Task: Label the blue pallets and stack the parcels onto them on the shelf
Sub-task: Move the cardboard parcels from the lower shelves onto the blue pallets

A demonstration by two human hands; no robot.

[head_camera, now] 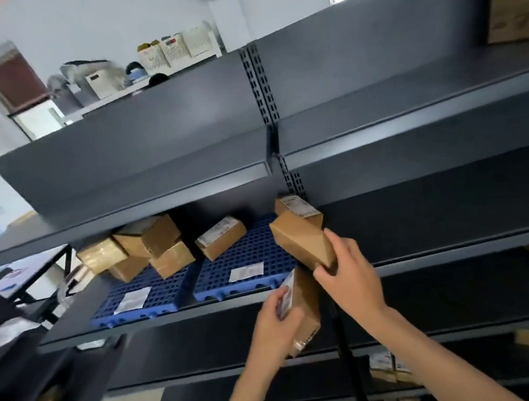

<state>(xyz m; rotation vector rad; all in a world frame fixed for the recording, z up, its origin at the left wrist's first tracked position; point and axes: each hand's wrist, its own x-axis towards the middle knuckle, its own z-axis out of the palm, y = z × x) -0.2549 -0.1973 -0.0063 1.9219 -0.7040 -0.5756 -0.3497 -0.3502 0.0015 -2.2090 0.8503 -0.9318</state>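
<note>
Your right hand (348, 274) grips a brown parcel (303, 243) by its near end, fingers wrapped under it, thumb on top. That parcel is tilted, its far end over the right edge of the right pallet (245, 258), just in front of another labelled parcel (298, 207) at the back right corner. Can't tell if the held parcel touches the pallet or the one behind.

Your left hand (275, 328) clasps a second parcel (305, 310) below and just left of your right hand, held upright in front of the shelf (171, 321) edge, white label side facing left, fingers over the label. It sits lower than the pallet level, off the shelf.

Left of both hands, two blue pallets lie side by side on the shelf. Right pallet has a white label (246, 272) near its front and one parcel (220, 238) at the back, well left of your right hand. Left pallet (138, 300) also carries a white label (132, 300) near its front and a loose pile of parcels (138, 250) at the back, some leaning on each other.

Lower shelves below your right arm hold more boxes (387, 367), blurred.
</note>
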